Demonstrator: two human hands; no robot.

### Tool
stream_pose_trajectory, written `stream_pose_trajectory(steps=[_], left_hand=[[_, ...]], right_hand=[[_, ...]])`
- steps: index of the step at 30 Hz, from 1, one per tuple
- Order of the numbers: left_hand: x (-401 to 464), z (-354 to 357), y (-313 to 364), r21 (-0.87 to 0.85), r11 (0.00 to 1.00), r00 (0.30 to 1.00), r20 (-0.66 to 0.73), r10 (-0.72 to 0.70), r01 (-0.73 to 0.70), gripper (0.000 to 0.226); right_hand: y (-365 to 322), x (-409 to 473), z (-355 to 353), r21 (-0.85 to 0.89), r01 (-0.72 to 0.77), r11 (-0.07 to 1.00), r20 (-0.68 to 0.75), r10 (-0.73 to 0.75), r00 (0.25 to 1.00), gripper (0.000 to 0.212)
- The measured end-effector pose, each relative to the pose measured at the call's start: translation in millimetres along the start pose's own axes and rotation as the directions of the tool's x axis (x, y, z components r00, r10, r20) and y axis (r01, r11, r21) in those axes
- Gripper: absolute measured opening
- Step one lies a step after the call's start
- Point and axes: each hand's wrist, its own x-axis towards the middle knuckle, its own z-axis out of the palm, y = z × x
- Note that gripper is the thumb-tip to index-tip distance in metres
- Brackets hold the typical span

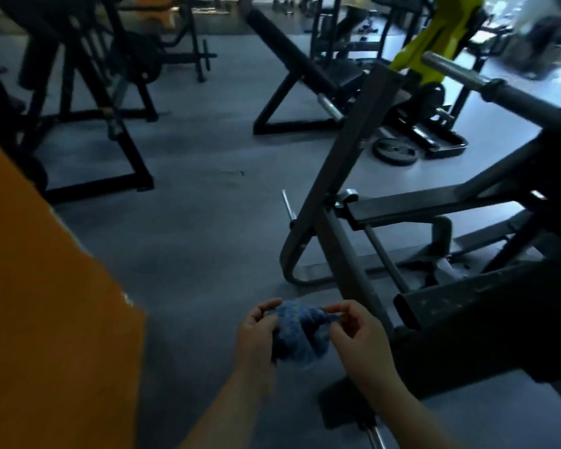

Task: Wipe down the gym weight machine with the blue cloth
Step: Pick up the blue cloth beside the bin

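A crumpled blue cloth [300,333] hangs between both hands low in the middle of the view. My left hand [256,335] pinches its left edge with thumb and fingers. My right hand [353,335] pinches its right edge the same way. The dark weight machine [344,176] stands just right of my hands, with a slanted grey upright, a black padded part [486,299] and a steel bar sleeve [457,71] at the upper right. The cloth is apart from the machine.
An orange surface [46,303] fills the lower left. Other black machines [88,102] stand at the back left and centre. A yellow-green machine [434,34] and a weight plate [395,152] on the floor lie at the back right. Grey floor [201,222] stretches ahead.
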Motion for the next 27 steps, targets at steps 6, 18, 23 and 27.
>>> stream_pose_trajectory(steps=[6,18,23,27], left_hand=[[-9.4,92.5,13.6,0.099,0.995,0.983,0.181,-0.015,-0.003,0.039],[-12.4,234.7,51.8,0.325,0.942,0.865,0.447,-0.228,0.081,0.044],[-21.8,260.9,77.6,0.383,0.919,0.759,0.569,-0.316,0.095,0.021],[-38.5,272.6,90.8,0.481,0.873,0.693,0.603,-0.396,0.080,0.024]], right_hand=[[-27.7,6.3,-80.6,0.113,-0.015,0.993,-0.221,0.040,0.975,0.026],[-64.7,49.2,-172.6,0.096,0.082,0.992,-0.352,-0.043,0.935,0.032],[-82.7,46.0,-187.7,0.048,0.188,0.981,-0.525,-0.136,0.840,0.038],[-97.0,26.9,-199.9,-0.033,0.246,0.969,-0.693,-0.200,0.693,0.036]])
